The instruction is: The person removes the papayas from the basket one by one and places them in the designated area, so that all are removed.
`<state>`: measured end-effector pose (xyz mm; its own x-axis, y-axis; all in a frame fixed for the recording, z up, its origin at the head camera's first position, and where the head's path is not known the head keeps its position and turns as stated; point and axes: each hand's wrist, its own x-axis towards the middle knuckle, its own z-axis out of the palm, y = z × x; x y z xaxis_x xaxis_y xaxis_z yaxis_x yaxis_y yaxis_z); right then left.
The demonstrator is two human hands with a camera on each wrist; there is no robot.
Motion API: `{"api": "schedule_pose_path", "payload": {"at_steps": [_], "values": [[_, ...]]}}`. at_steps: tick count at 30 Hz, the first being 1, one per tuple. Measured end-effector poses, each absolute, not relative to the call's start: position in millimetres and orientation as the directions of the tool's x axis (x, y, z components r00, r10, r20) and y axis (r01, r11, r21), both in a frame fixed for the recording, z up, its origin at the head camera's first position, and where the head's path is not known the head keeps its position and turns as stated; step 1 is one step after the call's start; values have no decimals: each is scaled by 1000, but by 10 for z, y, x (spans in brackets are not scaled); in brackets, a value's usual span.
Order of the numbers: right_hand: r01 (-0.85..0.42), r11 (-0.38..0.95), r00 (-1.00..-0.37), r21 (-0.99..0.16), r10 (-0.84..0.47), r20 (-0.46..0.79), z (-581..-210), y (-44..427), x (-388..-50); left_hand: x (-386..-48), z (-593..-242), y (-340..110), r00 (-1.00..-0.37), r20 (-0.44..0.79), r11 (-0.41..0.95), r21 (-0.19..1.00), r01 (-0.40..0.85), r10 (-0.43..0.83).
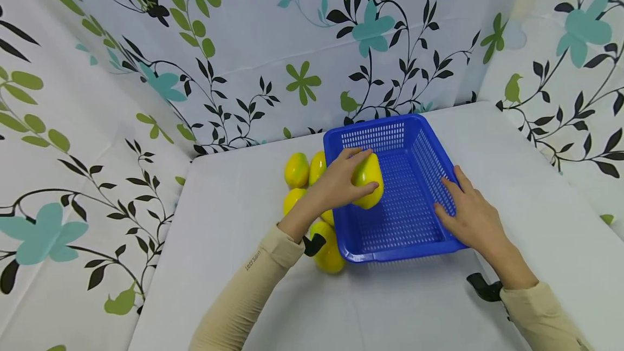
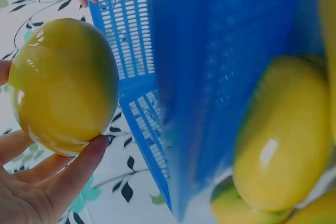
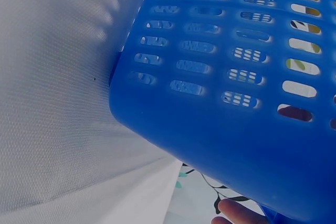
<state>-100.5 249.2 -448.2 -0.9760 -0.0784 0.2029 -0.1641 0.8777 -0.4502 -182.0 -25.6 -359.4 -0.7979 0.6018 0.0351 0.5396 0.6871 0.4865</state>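
A yellow mango [image 1: 369,182] with a greenish tinge is gripped by my left hand [image 1: 341,177], above the left side of a blue plastic basket [image 1: 402,258]. In the left wrist view, thumb and fingers hold the mango [image 2: 63,87] from below and the side. My right hand [image 1: 473,218] holds the basket's right rim, some fingers and the thumb reaching over its inner side. The right wrist view shows the basket wall [image 3: 210,124] and fingertips [image 3: 239,212] at the bottom. Several more mangoes [image 1: 296,170] lie beside the basket's left side, partly hidden by my left arm.
The basket is slotted and stands on a white-covered table [image 1: 234,199]. A curtain [image 1: 263,53] patterned with leaves and flowers hangs behind and at both sides. Black straps [image 1: 485,287] are at both wrists.
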Motion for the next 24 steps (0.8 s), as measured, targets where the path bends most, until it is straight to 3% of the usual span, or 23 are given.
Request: {"api": "schedule_pose_path", "payload": {"at_steps": [6,13,24], "values": [[-156,877,-978,-454,-72,195,-4495,2508,-995,-1744,-3594,-554,-829,148,638,571,517,540],[-162,875,-976,-457,-74,204,-4486,2500,-1005,-1603,-3663,-1182,-908,218,603,688,403,358],[-149,878,-980,-454,-69,189,-4485,2488,-997,-1103,-4130,-1768,-975,141,594,774,217,172]]}}
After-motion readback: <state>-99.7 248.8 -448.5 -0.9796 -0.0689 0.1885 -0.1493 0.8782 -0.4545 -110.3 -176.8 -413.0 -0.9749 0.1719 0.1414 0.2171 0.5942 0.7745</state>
